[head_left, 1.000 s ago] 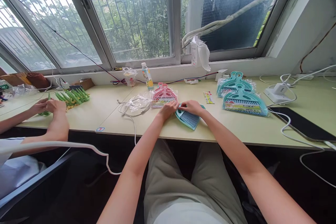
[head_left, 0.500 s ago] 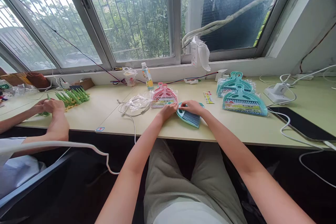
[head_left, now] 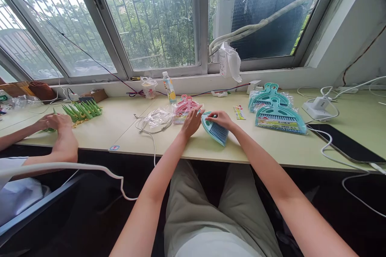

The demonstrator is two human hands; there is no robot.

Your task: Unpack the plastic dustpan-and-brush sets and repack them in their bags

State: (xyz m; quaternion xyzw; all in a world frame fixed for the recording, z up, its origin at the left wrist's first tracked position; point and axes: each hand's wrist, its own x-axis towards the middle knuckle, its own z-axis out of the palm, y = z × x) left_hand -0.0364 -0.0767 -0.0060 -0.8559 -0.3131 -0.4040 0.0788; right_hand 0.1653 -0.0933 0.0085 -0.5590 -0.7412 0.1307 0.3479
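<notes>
A small teal dustpan and brush set [head_left: 217,133] with blue bristles stands tilted on the table in front of me. My right hand [head_left: 221,119] grips it at its upper part, fingers closed. Just left of it, my left hand [head_left: 193,122] is raised with its fingers apart, holding nothing. Behind that hand lies a pink dustpan and brush set [head_left: 186,105] in clear wrapping, partly hidden by my fingers. To the right rest wrapped teal dustpan and brush sets [head_left: 280,118]. A printed label card [head_left: 239,112] lies flat between them and my right hand.
Crumpled plastic film [head_left: 158,116] and a coiled cable lie left of the pink set. A drink bottle [head_left: 169,87] stands by the sill. At right are a tablet [head_left: 346,142] and a white power strip [head_left: 319,106]. A co-worker's hands [head_left: 56,121] handle green pieces at left.
My left hand has let go of the teal dustpan and brush set and lifted slightly, its fingers spreading. The set has turned a little and tilted in my right hand.
</notes>
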